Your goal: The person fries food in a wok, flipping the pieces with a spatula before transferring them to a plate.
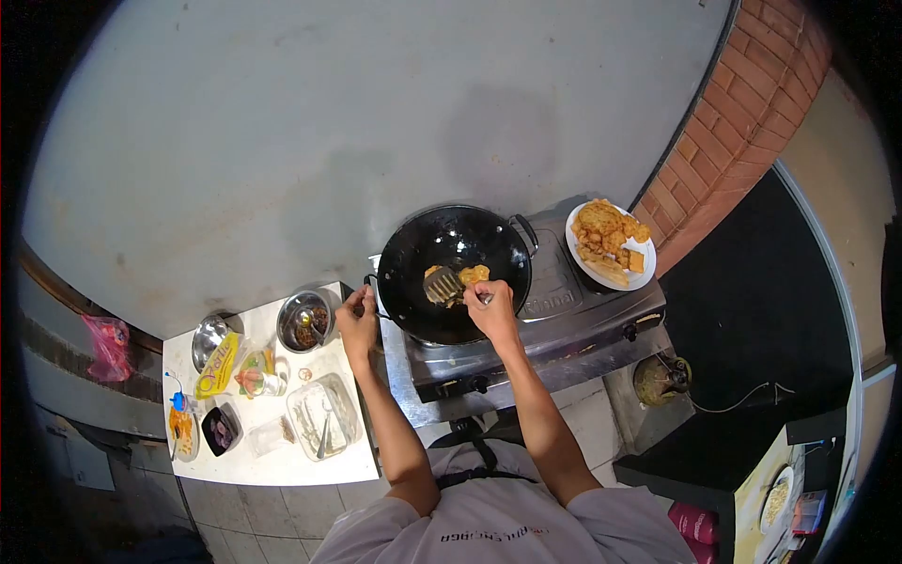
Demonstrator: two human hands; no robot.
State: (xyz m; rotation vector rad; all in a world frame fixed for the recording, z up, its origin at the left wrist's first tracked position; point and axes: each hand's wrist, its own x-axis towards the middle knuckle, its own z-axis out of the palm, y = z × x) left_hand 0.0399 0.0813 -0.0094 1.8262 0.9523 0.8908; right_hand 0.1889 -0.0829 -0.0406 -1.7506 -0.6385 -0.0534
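A black wok stands on the left part of a steel gas stove. My right hand is closed around the handle of a slotted spatula, whose head rests inside the wok beside yellow-brown food. At the wok's left handle, my left hand has its fingers closed on the handle. A white plate piled with golden fried pieces sits on the stove's right side.
On the left, a white table bears metal bowls, a yellow packet, a clear container with a spoon and a black bowl. A gas cylinder stands below the stove. Behind it rises a grey wall.
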